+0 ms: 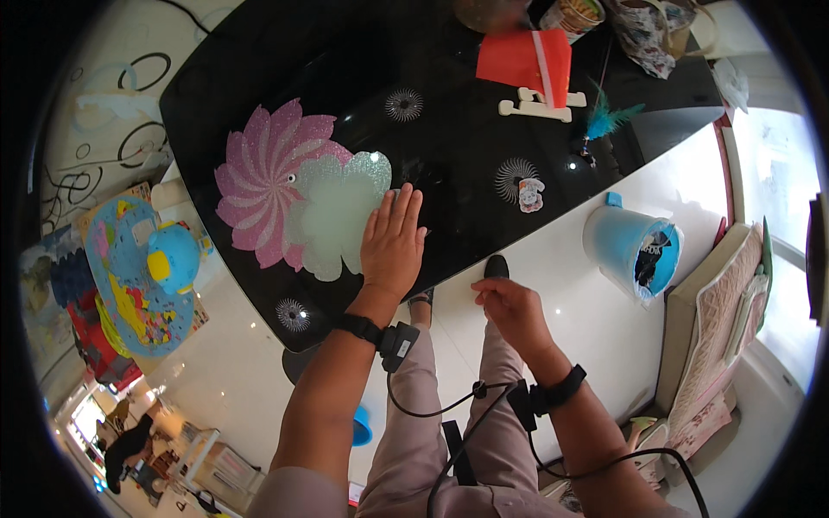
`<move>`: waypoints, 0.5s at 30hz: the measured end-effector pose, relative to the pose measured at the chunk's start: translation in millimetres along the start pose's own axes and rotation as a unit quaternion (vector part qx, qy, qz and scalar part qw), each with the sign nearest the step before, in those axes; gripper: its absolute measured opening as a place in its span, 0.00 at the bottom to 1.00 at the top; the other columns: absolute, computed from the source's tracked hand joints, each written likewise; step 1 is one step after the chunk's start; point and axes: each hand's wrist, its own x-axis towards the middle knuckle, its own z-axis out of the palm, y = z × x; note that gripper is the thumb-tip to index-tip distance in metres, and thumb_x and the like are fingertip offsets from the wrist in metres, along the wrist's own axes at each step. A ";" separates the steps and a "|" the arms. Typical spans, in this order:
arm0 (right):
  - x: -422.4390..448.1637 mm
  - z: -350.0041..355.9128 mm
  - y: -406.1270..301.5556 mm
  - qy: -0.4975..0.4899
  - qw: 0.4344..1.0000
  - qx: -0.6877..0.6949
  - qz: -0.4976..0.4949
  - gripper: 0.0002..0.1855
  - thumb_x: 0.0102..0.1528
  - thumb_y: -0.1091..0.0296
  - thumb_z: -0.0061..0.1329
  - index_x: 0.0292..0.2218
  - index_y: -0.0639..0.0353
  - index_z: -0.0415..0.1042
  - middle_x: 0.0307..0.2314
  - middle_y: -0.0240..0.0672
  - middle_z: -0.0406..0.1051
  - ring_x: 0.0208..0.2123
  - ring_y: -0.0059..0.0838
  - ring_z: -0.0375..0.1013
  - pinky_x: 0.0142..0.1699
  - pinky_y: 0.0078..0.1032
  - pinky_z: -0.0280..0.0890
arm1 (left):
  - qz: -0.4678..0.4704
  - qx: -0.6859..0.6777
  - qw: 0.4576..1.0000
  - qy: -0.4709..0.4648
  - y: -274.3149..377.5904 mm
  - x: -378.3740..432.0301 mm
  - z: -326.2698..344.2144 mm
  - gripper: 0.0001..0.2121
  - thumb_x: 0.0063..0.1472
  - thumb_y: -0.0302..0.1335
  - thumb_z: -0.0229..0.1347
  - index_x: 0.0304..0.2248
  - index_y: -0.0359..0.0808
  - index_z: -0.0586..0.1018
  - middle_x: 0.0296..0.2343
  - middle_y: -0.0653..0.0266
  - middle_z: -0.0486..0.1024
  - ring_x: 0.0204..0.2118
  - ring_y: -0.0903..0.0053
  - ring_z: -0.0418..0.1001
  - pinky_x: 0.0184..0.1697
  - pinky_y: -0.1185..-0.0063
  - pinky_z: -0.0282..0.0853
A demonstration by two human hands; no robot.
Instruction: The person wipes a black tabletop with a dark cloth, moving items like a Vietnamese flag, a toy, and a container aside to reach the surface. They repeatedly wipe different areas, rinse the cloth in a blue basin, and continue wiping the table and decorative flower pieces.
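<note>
My left hand (393, 243) lies flat, palm down, at the right edge of a pale green glittery flower-shaped mat (333, 217) on a glossy black table (453, 168). Whether anything is under the palm is hidden. That mat overlaps a pink pinwheel-flower mat (265, 188), and a small round white item (291, 177) sits where they meet. Off the table's near edge, my right hand (513, 309) hangs in the air with curled fingers; whether something is inside them cannot be made out. Both wrists wear black straps with cabled devices.
Toward the table's far right are a red cloth (521, 61), cream plastic pieces (537, 111), a teal feather toy (605, 123) and a bear-shaped sticker (531, 195). A blue waste bin (615, 243) stands on the floor at right, beside a cushioned seat (712, 311). A blue toy table (139, 278) is at left.
</note>
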 end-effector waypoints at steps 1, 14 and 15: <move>9.2 -3.7 -1.1 -0.014 1.000 -0.012 0.001 0.11 0.55 0.77 0.44 0.39 0.64 0.75 0.26 0.38 0.75 0.29 0.26 0.75 0.36 0.20 0.67 | -0.014 0.005 1.000 0.012 0.9 3.4 -0.8 0.25 0.64 0.33 0.48 0.60 0.41 0.59 0.60 0.65 0.56 0.62 0.64 0.54 0.61 0.68 0.51; 56.2 -40.6 -23.2 -0.103 0.994 -0.039 -0.020 0.11 0.55 0.74 0.45 0.39 0.64 0.75 0.26 0.40 0.76 0.29 0.24 0.74 0.35 0.19 0.67 | -0.130 0.026 0.989 0.059 18.5 35.3 1.3 0.24 0.64 0.35 0.47 0.58 0.38 0.61 0.58 0.60 0.59 0.59 0.62 0.58 0.60 0.69 0.54; 56.0 -34.6 -26.1 -0.118 0.991 -0.050 -0.028 0.11 0.55 0.74 0.45 0.39 0.64 0.75 0.26 0.40 0.76 0.29 0.25 0.74 0.35 0.19 0.67 | -0.136 0.036 0.987 0.072 6.9 52.6 -3.7 0.25 0.64 0.35 0.47 0.58 0.39 0.61 0.58 0.60 0.58 0.59 0.62 0.58 0.60 0.69 0.54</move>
